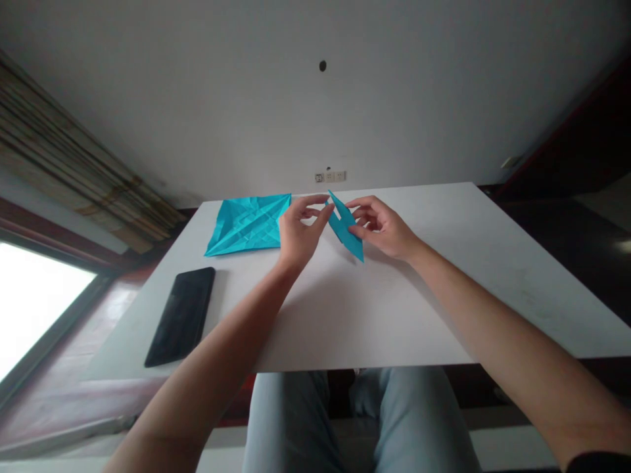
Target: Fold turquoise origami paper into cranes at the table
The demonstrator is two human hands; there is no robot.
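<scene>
Between my two hands, a folded piece of blue paper is held tilted just above the white table. My left hand pinches its upper left edge between thumb and fingers. On the other side, my right hand grips the right edge, thumb on the near face and fingers behind. A gap shows between the paper's folded layers. Left of my left hand lies a larger sheet of blue paper, opened out and covered in crease lines; its right part is partly hidden by that hand.
A black phone or tablet lies near the left front of the white table. The wall behind carries power sockets. Curtains and a bright window are at the left. My legs are under the front edge.
</scene>
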